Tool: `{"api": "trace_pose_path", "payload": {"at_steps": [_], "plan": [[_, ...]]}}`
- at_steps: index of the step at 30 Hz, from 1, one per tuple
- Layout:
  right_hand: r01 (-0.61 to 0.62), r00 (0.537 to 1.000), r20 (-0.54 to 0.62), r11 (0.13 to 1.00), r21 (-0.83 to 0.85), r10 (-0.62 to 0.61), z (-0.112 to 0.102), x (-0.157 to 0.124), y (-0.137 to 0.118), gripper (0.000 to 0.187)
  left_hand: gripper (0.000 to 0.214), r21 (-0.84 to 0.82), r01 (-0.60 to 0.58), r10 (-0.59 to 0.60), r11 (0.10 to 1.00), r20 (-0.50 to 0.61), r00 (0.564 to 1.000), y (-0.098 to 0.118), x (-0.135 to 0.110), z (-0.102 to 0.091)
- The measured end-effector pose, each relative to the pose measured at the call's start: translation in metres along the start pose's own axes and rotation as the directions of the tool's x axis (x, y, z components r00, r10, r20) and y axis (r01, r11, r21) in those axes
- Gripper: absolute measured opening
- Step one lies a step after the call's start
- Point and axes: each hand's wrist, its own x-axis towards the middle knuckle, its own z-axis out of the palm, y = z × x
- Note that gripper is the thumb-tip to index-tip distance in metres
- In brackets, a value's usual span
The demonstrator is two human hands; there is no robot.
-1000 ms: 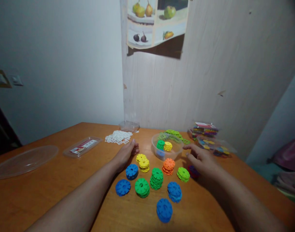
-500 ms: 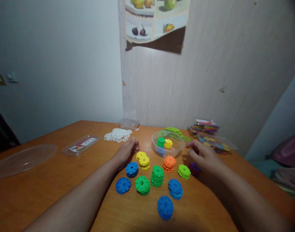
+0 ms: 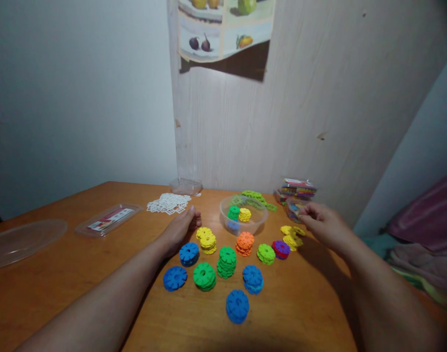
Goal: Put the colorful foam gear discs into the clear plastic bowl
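Observation:
My left hand (image 3: 182, 226) rests on its side on the table, thumb up and fingers curled in, with nothing visible in them. Just right of it are yellow notched discs (image 3: 207, 242), and nearer me a blue disc stack (image 3: 189, 254). My right hand (image 3: 320, 220) hovers at the right with thumb and fingertips pinched; what they hold, if anything, is hidden. Below its fingertips lie loose yellow discs (image 3: 292, 240). Behind it a clear box (image 3: 293, 208) is partly covered. Between my hands stand an orange stack (image 3: 244, 243), a green stack (image 3: 226, 261) and a purple-topped stack (image 3: 281, 249).
A round clear bowl (image 3: 262, 222) holds green, yellow and blue discs. Behind it lie lime-green pieces (image 3: 254, 195). White pieces (image 3: 168, 203), a labelled clear lid (image 3: 109, 221) and a large round lid (image 3: 29, 242) are at left. Packed boxes (image 3: 298, 188) stand at back right.
My right hand has moved right and away from me, uncovering the purple-topped stack and the yellow discs. My left hand stays in place beside the yellow discs. The view has turned slightly right.

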Motion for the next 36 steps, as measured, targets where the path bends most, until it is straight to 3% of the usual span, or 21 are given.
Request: {"api": "trace_pose_path", "payload": {"at_steps": [6,13,17,20,23,25,31,36], "plan": [[-0.031,0.999,0.026,0.997,-0.067,0.033,0.006,0.002,0.011,0.022,0.057,-0.001,0.026,-0.026,1.000,-0.007,1.000,0.003,-0.002,0.000],[-0.025,1.000,0.004,0.988,-0.152,0.026,0.008,0.005,0.021,0.037,0.060,0.023,0.019,-0.018,1.000,-0.012,1.000,0.000,0.001,-0.001],[-0.091,0.980,-0.190,0.982,-0.168,0.058,0.004,0.001,0.018,0.044,0.061,0.042,0.031,-0.031,0.999,-0.002,1.000,0.001,0.000,-0.001],[-0.218,0.926,-0.342,0.965,-0.144,0.158,0.000,-0.003,0.015,0.048,0.061,0.041,0.040,-0.040,0.998,0.005,0.999,0.002,-0.001,-0.002],[-0.335,0.878,-0.409,0.930,-0.150,0.250,-0.001,-0.008,0.013,0.053,0.061,0.034,0.029,-0.029,0.999,0.006,1.000,0.001,0.001,-0.004],[-0.394,0.864,-0.407,0.901,-0.182,0.296,0.001,-0.012,0.013,0.055,0.061,0.038,0.019,-0.019,0.999,0.007,1.000,0.001,0.002,-0.005],[-0.455,0.888,-0.246,0.823,-0.339,0.389,0.015,-0.032,0.022,0.060,0.063,0.033,0.037,-0.038,0.999,0.018,0.999,0.003,0.003,-0.006],[-0.496,0.867,-0.239,0.803,-0.329,0.437,0.023,-0.039,0.035,0.052,0.062,0.031,0.031,-0.031,0.999,-0.002,1.000,0.008,-0.001,-0.003]]}}
